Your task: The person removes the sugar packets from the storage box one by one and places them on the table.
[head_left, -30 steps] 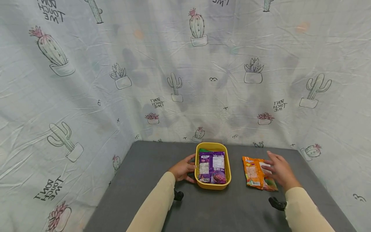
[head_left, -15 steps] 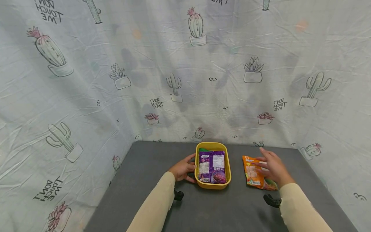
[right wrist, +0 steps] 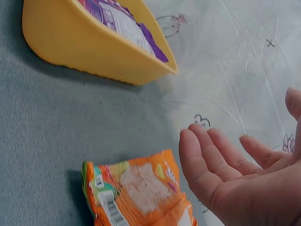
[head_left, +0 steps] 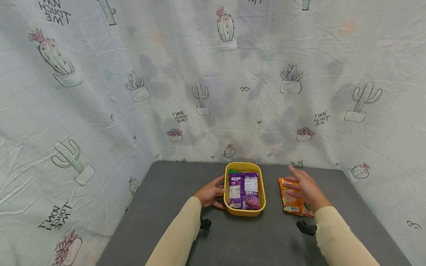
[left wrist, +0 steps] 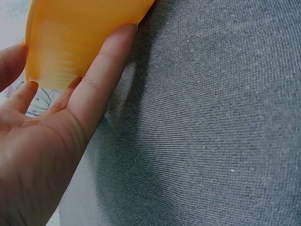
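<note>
My left hand (head_left: 209, 193) is at the left side of a yellow plastic bin (head_left: 244, 213), its fingertips touching the outer wall; in the left wrist view the fingers (left wrist: 96, 80) are spread along that yellow wall (left wrist: 66, 42). Inside the bin lies a purple food packet (head_left: 243, 190), with a bit of a green packet (head_left: 234, 171) showing behind it. Over an orange food packet (head_left: 291, 201) hovers my right hand (head_left: 307, 188), fingers apart and holding nothing. The right wrist view shows this orange packet (right wrist: 141, 188) flat on the table below the hand, partly cut off.
Both the bin and the orange packet rest on a dark grey cloth-covered table (head_left: 173, 192). Behind and along the sides hangs a pale curtain (head_left: 233, 125) printed with cacti. A black wrist piece (head_left: 307, 228) juts from the right sleeve, another (head_left: 205, 224) from the left.
My right hand has moved left across the orange packet, covering more of its middle. The left hand, the bin and the packets have stayed in place.
</note>
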The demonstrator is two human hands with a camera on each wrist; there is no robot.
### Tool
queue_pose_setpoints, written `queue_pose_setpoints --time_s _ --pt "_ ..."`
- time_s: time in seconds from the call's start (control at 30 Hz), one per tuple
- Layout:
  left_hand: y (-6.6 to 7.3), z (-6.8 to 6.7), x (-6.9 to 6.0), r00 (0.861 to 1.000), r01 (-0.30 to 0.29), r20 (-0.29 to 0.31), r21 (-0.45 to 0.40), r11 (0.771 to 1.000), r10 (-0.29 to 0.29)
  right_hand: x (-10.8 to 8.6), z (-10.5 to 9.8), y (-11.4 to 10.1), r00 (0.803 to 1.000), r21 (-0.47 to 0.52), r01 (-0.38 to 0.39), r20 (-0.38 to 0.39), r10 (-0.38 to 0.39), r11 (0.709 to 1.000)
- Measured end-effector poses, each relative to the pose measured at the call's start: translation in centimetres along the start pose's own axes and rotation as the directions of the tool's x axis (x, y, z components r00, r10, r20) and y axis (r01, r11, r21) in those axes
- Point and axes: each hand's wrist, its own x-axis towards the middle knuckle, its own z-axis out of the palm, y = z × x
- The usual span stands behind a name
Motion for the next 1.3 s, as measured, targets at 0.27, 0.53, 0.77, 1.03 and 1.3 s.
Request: queue_pose_setpoints --time_s 0.27,0.53,0.77,1.03,1.3 --pt "0.0 0.0 0.1 1.0 -0.001 0.007 -0.004 1.0 0.001 0.4 1.6 -0.6 0.999 0.019 0.01 0.047 -0.011 1.0" --pt "0.0 0.0 0.2 1.0 0.013 0.002 -0.02 1.0 -0.013 0.6 3.3 -1.1 0.999 0.024 -0.021 0.041 0.02 0.999" --pt "-0.2 0.0 0.2 1.0 0.007 0.005 -0.018 1.0 -0.007 0.9 4.4 -1.1 0.998 0.05 -0.02 0.062 0.017 0.999" --pt "-0.2 0.1 0.1 1.0 0.008 0.001 -0.015 1.0 -0.008 1.1 5.8 -1.1 0.996 0.064 -0.01 0.084 0.005 0.998" --pt "-0.2 0.1 0.1 1.0 0.008 -0.01 -0.015 1.0 -0.008 1.0 7.1 -1.3 0.994 0.072 -0.024 0.106 0.016 0.997"
